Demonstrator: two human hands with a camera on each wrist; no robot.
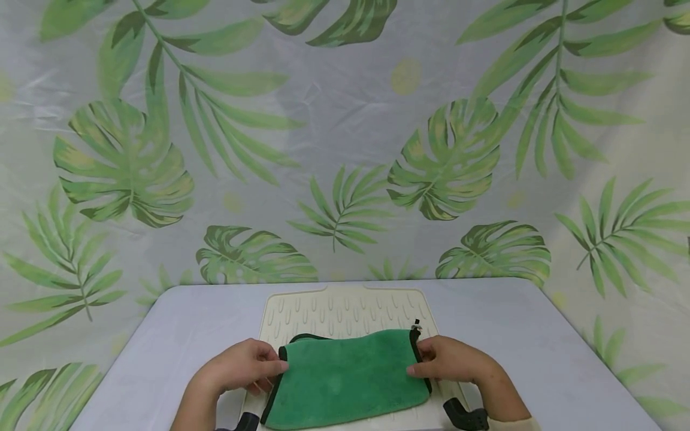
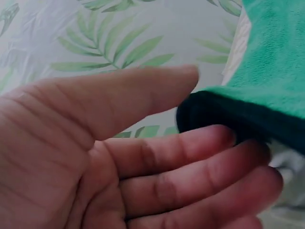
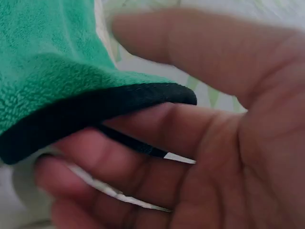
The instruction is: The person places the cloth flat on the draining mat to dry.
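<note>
A green plush towel [image 1: 350, 377] with black trim lies folded over a cream ridged mat [image 1: 350, 305]. Trim from another layer shows at its upper left, and a small black tag [image 1: 417, 325] sticks up at the upper right corner. My left hand [image 1: 245, 365] is at the towel's left edge; in the left wrist view its fingers [image 2: 205, 176] reach under the black trim while the thumb is raised above it. At the opposite edge, my right hand [image 1: 450, 362] has its fingers [image 3: 95, 152] beneath the trim, with the thumb lifted apart from the cloth.
The mat lies on a white-covered table [image 1: 496, 323]. Behind the table hangs a leaf-patterned curtain [image 1: 345, 137]. Black wrist mounts [image 1: 465, 415] show below both hands, close to the mat's near part.
</note>
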